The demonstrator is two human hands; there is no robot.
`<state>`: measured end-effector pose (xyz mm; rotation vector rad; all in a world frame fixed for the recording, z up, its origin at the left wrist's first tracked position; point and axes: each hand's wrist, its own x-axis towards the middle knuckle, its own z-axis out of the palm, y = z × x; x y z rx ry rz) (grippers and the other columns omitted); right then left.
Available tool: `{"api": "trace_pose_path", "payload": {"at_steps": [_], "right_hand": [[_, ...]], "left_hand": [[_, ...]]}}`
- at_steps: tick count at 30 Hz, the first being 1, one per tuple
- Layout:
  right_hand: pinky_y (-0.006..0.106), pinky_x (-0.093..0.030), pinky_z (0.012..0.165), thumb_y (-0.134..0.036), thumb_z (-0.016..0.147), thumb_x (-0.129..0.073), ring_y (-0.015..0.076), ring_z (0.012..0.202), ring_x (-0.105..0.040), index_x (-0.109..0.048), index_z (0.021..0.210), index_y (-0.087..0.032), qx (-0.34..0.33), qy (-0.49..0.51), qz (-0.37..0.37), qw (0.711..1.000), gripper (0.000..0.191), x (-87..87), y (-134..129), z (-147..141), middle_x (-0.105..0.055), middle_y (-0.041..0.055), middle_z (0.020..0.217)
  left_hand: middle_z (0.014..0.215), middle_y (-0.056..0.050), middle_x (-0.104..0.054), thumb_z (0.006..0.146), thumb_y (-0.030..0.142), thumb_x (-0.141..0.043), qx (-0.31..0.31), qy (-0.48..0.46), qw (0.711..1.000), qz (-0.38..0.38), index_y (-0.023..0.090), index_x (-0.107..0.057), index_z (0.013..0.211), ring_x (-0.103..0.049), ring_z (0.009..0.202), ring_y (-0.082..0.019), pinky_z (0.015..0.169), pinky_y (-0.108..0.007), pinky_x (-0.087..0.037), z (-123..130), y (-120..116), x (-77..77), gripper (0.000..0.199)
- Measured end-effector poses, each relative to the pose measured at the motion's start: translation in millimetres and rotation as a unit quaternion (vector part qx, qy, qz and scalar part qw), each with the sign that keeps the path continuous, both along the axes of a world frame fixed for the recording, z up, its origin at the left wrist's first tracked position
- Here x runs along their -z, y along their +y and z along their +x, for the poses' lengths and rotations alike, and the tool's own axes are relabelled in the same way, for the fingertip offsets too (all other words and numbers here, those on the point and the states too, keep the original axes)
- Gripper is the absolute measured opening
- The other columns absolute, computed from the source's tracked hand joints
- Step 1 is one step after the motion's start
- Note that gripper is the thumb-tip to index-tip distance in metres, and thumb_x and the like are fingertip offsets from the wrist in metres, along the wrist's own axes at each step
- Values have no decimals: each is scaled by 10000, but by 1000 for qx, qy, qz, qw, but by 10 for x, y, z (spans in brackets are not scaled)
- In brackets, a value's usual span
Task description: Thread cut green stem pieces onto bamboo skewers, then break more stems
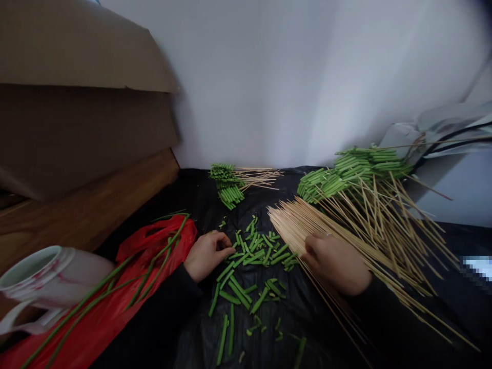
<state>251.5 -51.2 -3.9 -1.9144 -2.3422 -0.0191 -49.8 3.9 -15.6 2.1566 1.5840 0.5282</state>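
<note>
Short cut garlic scape pieces lie scattered on black plastic sheeting in the middle. At their left edge, my left hand has its thumb and fingers drawn together; what is between the fingertips is too small to make out. My right hand is closed over the near side of a fanned pile of bamboo skewers, its fingertips down among the sticks. Finished skewers threaded with garlic scape rows form a small stack at the back and a larger heap at the back right.
A red plastic bag with long uncut scapes lies at the left, beside a white mug tipped at an angle. A cardboard box stands at the far left. A white wall closes off the back; clear plastic bags are at the right.
</note>
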Motion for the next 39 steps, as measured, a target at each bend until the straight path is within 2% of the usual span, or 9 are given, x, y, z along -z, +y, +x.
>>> {"api": "trace_pose_path", "payload": {"at_steps": [5, 10, 18, 22, 25, 29, 32, 39], "right_hand": [[290, -255, 560, -227, 859, -442, 177, 705, -604, -582, 728, -184, 54, -14, -19, 998, 197, 50, 15, 19, -658, 67, 787], [289, -279, 581, -243, 851, -437, 181, 708, -610, -600, 732, -201, 48, 54, -18, 997, 206, -8, 46, 83, -666, 56, 730], [281, -363, 647, -303, 901, -399, 177, 708, -613, -595, 851, -210, 30, 171, 39, 984, 222, 19, 83, 142, -674, 29, 756], [279, -403, 691, -307, 904, -411, 174, 738, -620, -629, 927, -195, 34, 215, 111, 970, 246, 44, 179, 290, -692, 37, 844], [297, -404, 702, -280, 901, -406, 192, 770, -618, -649, 946, -183, 102, 162, 178, 965, 265, 43, 252, 473, -694, 59, 879], [317, -389, 708, -230, 885, -420, 220, 834, -594, -660, 848, -169, 131, 32, 156, 979, 251, 80, 295, 626, -676, 94, 869], [327, -373, 695, -213, 881, -425, 235, 840, -580, -650, 801, -152, 152, -50, 139, 977, 247, 147, 300, 629, -657, 118, 839], [321, -357, 682, -196, 862, -448, 225, 822, -567, -633, 799, -129, 164, -69, 127, 976, 207, 254, 339, 602, -636, 138, 860]], "left_hand": [[762, -36, -656, 764, 371, -598, 13, 32, 999, -2, 204, -694, 741, -573, 693, -175, 617, -266, -397, -2, -2, -3, 195], [775, -39, -667, 779, 377, -570, 7, 35, 999, 14, 205, -686, 747, -581, 695, -180, 631, -274, -407, 16, -8, -15, 210], [788, -23, -701, 826, 399, -533, -12, -19, 999, 38, 210, -657, 805, -629, 730, -183, 663, -268, -429, 42, -15, -63, 226], [790, -17, -706, 819, 395, -557, -15, -45, 998, 40, 206, -654, 801, -630, 723, -182, 657, -267, -431, 68, -26, -91, 213], [810, -18, -712, 810, 394, -580, -23, -73, 996, 44, 208, -665, 828, -633, 734, -189, 675, -277, -440, 77, -31, -100, 206], [910, -35, -728, 790, 389, -618, -25, -126, 990, 57, 229, -707, 919, -642, 864, -223, 798, -307, -451, 75, -29, -98, 224], [932, -48, -723, 787, 387, -624, -19, -129, 989, 65, 233, -729, 903, -636, 896, -234, 827, -318, -445, 80, -31, -108, 219], [901, -41, -722, 785, 351, -637, -9, -127, 990, 65, 240, -739, 878, -642, 867, -227, 805, -312, -450, 88, -33, -108, 178]]}}
